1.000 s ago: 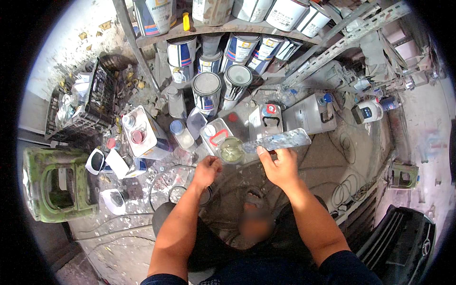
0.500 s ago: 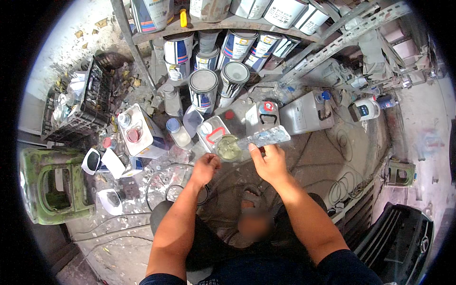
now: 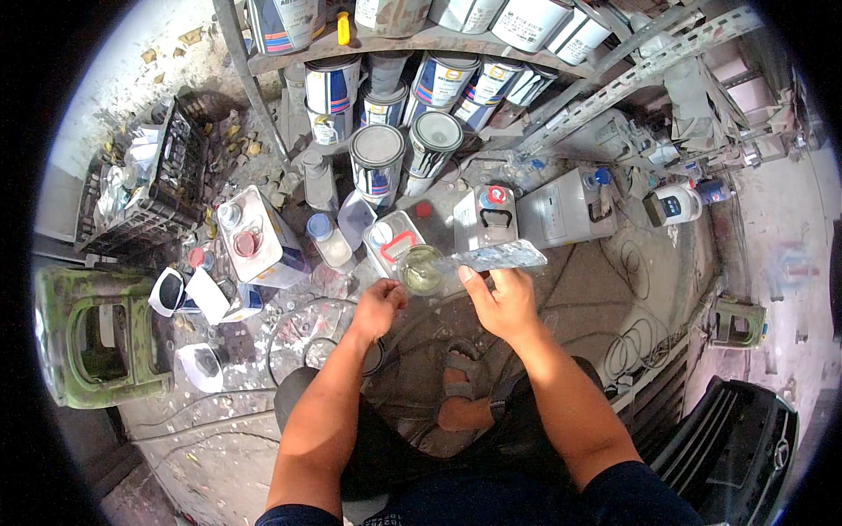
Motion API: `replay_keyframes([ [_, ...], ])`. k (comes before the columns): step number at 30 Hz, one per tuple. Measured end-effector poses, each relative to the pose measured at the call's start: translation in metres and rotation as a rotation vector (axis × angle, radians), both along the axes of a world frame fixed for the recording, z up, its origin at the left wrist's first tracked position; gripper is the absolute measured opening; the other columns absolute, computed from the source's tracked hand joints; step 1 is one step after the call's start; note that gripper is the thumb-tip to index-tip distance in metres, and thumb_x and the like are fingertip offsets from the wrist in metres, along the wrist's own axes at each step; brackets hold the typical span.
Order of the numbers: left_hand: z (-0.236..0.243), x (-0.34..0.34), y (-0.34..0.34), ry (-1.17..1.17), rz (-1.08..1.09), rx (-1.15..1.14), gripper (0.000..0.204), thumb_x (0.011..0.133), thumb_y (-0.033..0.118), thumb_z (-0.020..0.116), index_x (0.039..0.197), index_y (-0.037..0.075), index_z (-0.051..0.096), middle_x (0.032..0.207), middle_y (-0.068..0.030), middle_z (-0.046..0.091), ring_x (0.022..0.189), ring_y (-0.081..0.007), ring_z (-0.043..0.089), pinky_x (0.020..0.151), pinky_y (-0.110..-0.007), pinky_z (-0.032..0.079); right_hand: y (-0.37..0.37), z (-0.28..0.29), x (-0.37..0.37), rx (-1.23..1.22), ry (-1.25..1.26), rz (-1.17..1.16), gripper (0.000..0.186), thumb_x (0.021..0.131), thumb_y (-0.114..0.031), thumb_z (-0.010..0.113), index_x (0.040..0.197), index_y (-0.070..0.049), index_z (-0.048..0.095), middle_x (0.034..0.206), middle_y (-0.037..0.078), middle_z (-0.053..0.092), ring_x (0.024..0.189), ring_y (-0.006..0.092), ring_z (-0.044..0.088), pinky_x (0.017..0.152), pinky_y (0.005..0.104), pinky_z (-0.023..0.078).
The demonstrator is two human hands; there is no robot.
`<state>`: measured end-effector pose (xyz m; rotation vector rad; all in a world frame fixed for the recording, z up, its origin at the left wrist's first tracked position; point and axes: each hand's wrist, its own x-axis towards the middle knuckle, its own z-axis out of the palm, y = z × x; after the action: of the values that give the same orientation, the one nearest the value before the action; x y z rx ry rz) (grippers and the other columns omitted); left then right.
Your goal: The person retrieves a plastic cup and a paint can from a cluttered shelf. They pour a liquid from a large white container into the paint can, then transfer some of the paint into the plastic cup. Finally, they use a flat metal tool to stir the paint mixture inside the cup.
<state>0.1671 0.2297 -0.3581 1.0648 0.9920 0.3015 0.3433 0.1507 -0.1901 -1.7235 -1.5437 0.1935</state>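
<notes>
A clear round cup (image 3: 422, 270) of yellowish-green liquid stands in front of the metal cans. My right hand (image 3: 502, 301) pinches a flat, paint-stained stirring stick (image 3: 504, 255) between thumb and fingers. Its left end is smeared by motion and reaches over the cup. Just left of the cup, my left hand (image 3: 381, 309) is closed, fingers curled inward; whatever they may hold is hidden. Right behind the cup is a rectangular can (image 3: 405, 230) with a red handle. Another rectangular can (image 3: 485, 216), with a red cap and black handle, stands beyond the stick.
Paint cans (image 3: 377, 162) fill the floor and shelf (image 3: 421, 49) ahead. Left are a large white-topped can (image 3: 263, 250), a black crate (image 3: 171, 175) and a green part (image 3: 96, 337). Right are a big can (image 3: 566, 210), coiled cable (image 3: 636, 346) and a black grille (image 3: 737, 443).
The stirring stick and my right hand have shifted slightly to the right. My left hand stays closed beside the cup.
</notes>
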Motion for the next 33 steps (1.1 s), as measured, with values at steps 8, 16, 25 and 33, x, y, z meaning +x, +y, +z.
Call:
replay_keyframes([
  [8,-0.001,0.003,-0.001,-0.038,0.035,-0.014,0.023,0.094,0.02,0.055,0.103,-0.001,0.056,0.082,-0.0056,0.064,0.071,-0.0118,0.058,0.064,-0.025,0.047,0.001,-0.028,0.002,-0.085,0.091,-0.09,0.017,0.085,-0.015,0.065,0.094,-0.001,0.061,0.083,0.017,0.065,0.074,0.0334,0.064,0.066,0.039,0.05],
  [16,0.002,0.005,0.0,-0.04,0.036,-0.027,0.021,0.093,0.017,0.055,0.103,-0.001,0.056,0.08,-0.0047,0.062,0.069,-0.0108,0.056,0.061,-0.025,0.045,-0.002,-0.039,-0.008,-0.082,0.105,-0.158,0.019,0.086,-0.018,0.063,0.093,-0.001,0.06,0.082,0.021,0.063,0.075,0.0404,0.062,0.065,0.0445,0.049],
  [25,0.0,0.004,0.0,-0.008,0.026,-0.014,0.019,0.093,0.017,0.054,0.099,-0.001,0.057,0.078,-0.0043,0.062,0.066,-0.0102,0.054,0.059,-0.024,0.044,0.001,-0.004,0.003,0.015,0.012,-0.036,0.016,0.086,-0.013,0.064,0.094,0.0,0.061,0.081,0.016,0.065,0.07,0.0279,0.065,0.064,0.0362,0.05],
  [33,-0.007,0.005,-0.001,-0.006,0.019,0.015,0.02,0.093,0.019,0.054,0.097,0.0,0.058,0.075,-0.0038,0.062,0.065,-0.0103,0.054,0.06,-0.025,0.045,-0.001,-0.033,0.002,-0.095,0.027,-0.119,0.017,0.085,-0.014,0.064,0.094,0.0,0.061,0.083,0.018,0.064,0.073,0.0345,0.064,0.065,0.0396,0.05],
])
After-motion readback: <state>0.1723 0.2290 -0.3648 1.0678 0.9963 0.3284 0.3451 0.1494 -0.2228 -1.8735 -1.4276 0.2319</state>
